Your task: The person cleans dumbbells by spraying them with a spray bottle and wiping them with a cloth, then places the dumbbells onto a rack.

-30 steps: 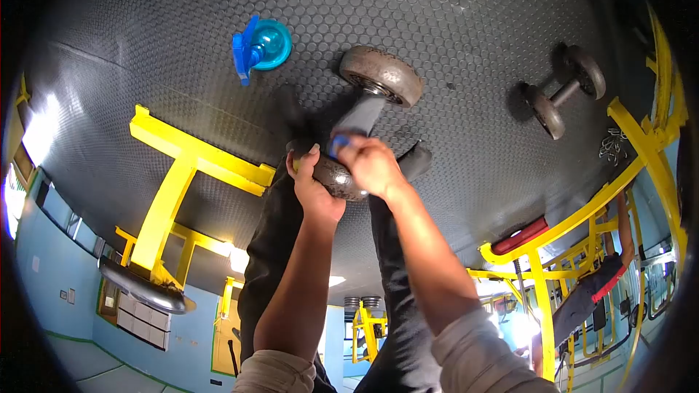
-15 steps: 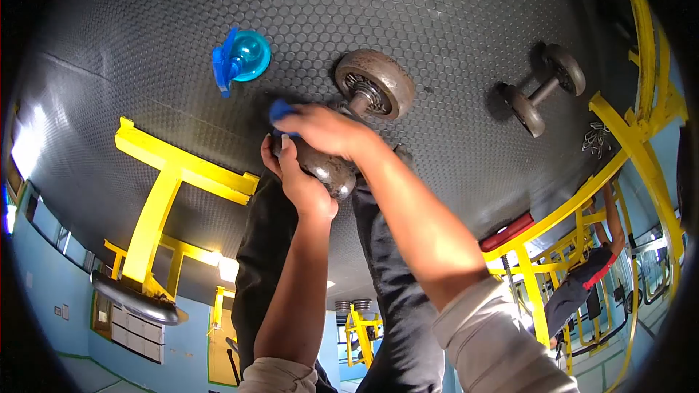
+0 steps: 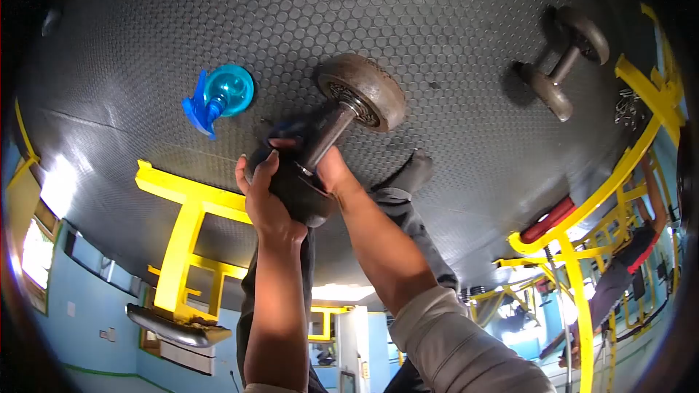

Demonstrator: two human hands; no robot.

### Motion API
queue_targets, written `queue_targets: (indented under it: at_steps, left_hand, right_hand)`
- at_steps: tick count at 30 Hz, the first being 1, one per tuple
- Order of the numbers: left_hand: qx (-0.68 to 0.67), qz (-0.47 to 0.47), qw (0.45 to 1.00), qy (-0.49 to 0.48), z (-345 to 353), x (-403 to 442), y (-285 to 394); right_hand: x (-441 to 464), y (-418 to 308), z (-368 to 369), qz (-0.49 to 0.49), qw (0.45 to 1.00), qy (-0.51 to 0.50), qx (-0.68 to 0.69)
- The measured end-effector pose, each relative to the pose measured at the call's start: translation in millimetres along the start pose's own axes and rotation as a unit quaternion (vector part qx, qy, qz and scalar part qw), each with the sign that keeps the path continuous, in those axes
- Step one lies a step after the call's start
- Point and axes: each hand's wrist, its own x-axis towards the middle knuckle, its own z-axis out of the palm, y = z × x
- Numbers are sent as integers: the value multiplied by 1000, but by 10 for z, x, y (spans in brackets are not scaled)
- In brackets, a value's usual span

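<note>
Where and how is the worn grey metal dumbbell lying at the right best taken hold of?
I would grip this dumbbell at the middle of its straight bar, coming from above: the bar is bare, and the two wider round heads seem to hold it off the black, bumpy floor.

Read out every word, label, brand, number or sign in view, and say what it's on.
No text can be read.
Held dumbbell: no lettering visible on the parts in view.
Spray bottle: none visible.
White rectangle on the wall: too small to tell if it bears any.
</note>
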Motion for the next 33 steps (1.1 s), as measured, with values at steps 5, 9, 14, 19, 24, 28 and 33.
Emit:
queue_targets:
  at_steps: [5, 9, 14, 19, 24, 28, 33]
  left_hand:
    - [-6, -1, 1000, 12, 80, -86, -27]
    - [28, 36, 993, 109, 469, -384, -96]
    - [84, 12, 991, 105, 383, -370, -42]
    - [89, 0, 990, 111, 307, -301, -91]
    - [117, 65, 983, 128, 408, -407, -184]
    - [110, 94, 984, 107, 388, -379, -144]
    - [111, 99, 985, 89, 345, -284, -20]
  right_hand:
    - [52, 78, -270, -36, 994, -105, -17]
    - [-865, 3, -593, -167, 950, -165, 207]
    - [-478, -403, -71, -160, 969, -17, 185]
    - [-476, -574, 412, -220, 961, 64, 156]
    - [-1290, -636, 295, -470, 755, 223, -399]
    - [-1316, -950, 490, -512, 358, 39, -779]
    - [-907, -1210, 178, -406, -19, 8, -914]
